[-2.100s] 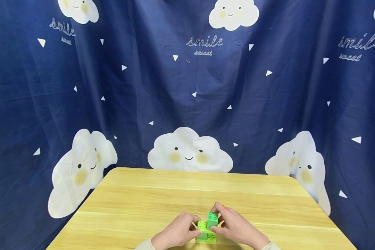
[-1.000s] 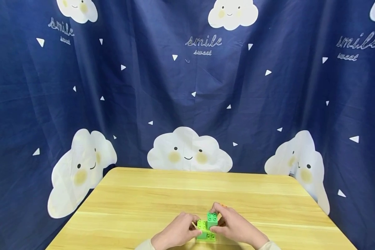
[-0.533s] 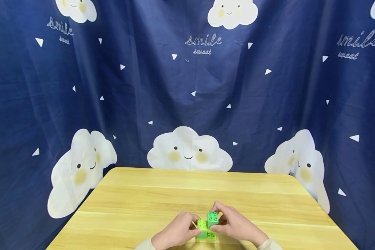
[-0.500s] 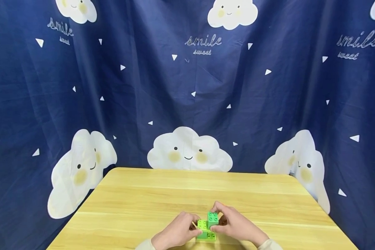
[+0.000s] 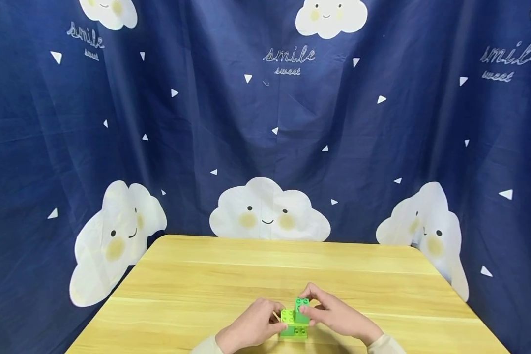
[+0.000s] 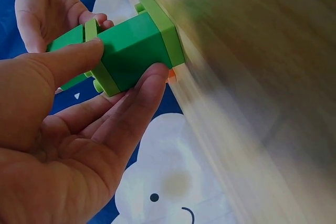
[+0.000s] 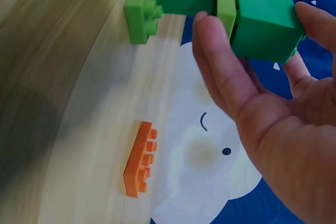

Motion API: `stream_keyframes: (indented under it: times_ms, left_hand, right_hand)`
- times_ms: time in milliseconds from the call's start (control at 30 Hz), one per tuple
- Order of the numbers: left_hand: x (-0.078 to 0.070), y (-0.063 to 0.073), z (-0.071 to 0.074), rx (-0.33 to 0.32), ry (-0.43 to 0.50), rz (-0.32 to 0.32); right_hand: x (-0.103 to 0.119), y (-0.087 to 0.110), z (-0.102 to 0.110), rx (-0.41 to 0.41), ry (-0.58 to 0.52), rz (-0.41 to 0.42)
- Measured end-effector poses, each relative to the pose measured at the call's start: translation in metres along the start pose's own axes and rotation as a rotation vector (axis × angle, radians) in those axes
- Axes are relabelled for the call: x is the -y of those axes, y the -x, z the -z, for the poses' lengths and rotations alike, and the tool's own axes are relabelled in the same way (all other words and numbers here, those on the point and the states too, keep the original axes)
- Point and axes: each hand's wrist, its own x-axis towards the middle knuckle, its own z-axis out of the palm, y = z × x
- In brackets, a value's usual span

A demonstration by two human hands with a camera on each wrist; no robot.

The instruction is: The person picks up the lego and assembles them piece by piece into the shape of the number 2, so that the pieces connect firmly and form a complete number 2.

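Observation:
In the head view a small stack of building blocks stands near the table's front. A lime baseplate lies lowest, with a green brick on it. Above that sits a second lime plate. On the plate's right part a taller green brick stands upright, studs up. My left hand pinches the stack's left side, its thumb on the upper plate's edge and a finger against the lower brick. My right hand holds the taller brick, thumb at its top edge and fingers behind and beside it.
An orange studded plate lies on the wooden table, beyond the right hand; in the head view that hand hides it. A dark blue curtain with white clouds hangs behind the table.
My right thumb has moved up from the taller brick's lower front to its top edge. The left hand keeps its grip, and the stack stays in nearly the same place.

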Motion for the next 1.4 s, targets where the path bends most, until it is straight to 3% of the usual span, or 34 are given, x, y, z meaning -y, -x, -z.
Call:
stream_keyframes:
  times_ms: [833, 1400]
  left_hand:
    - [-0.002, -0.0007, -0.0005, 0.001, 0.028, 0.018]
    - [-0.0001, -0.0004, -0.0003, 0.018, 0.039, 0.007]
  right_hand:
    - [0.0002, 0.002, -0.0006, -0.015, -0.107, -0.048]
    - [0.0001, 0.0012, 0.0001, 0.001, -0.124, -0.021]
